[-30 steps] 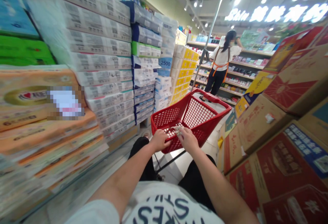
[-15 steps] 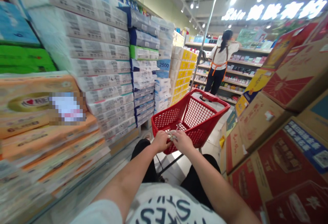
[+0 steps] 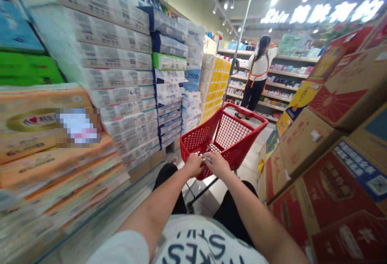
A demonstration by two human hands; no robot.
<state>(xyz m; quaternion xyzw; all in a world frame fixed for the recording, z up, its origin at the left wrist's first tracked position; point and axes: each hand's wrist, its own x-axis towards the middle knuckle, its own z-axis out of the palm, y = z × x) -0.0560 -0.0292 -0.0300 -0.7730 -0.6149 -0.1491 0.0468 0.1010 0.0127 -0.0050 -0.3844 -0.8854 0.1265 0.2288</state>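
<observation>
A red plastic shopping cart basket stands in the aisle right in front of me, with nothing visible inside. My left hand is closed on its near rim. My right hand is closed beside it on the same rim and pinches a small crumpled piece of paper or wrapper between the two hands. Both forearms reach forward from my white printed shirt.
Tall stacks of wrapped tissue packs line the left side. Cardboard boxes are piled on the right. A person in a white top and orange apron straps stands at shelves at the aisle's end, beyond a metal pole.
My hands have drawn closer together on the cart's rim. The cart and I have edged forward along the aisle; the person ahead has shifted slightly.
</observation>
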